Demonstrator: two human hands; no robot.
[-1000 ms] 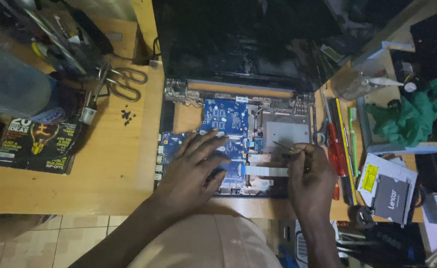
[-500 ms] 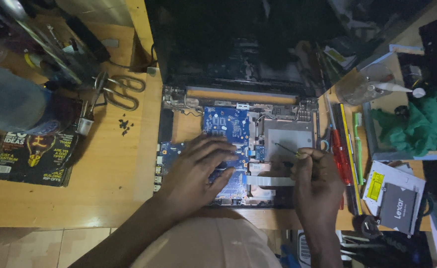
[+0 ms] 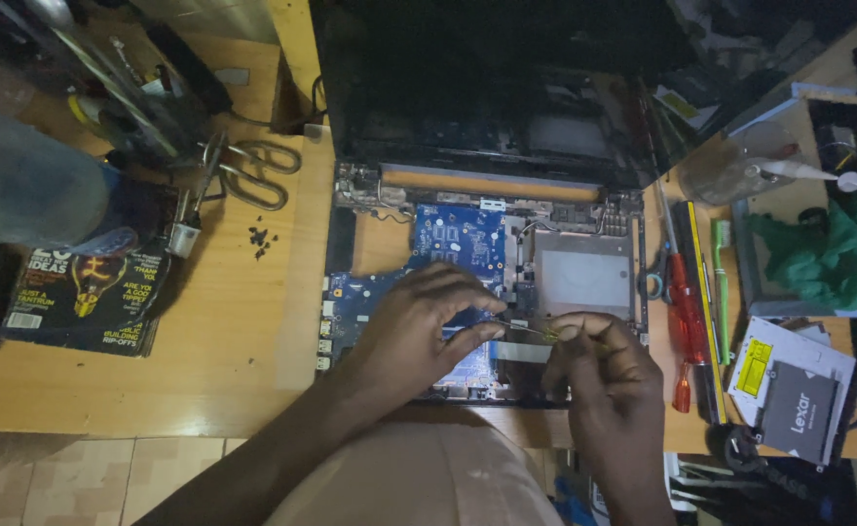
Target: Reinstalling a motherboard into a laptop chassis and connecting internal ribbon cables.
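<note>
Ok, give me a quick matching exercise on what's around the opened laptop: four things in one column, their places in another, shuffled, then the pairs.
Things:
1. scissors
2. red-handled screwdriver
3. magazine
4. green cloth

Places:
A. flat on the desk's left end, by the near edge
B. at the right end of the desk, beyond the boxed drives
C. on the desk left of the laptop's hinge, handles toward the laptop
D. just right of the laptop base, lying alongside it

Pairs: 1-C, 2-D, 3-A, 4-B
</note>
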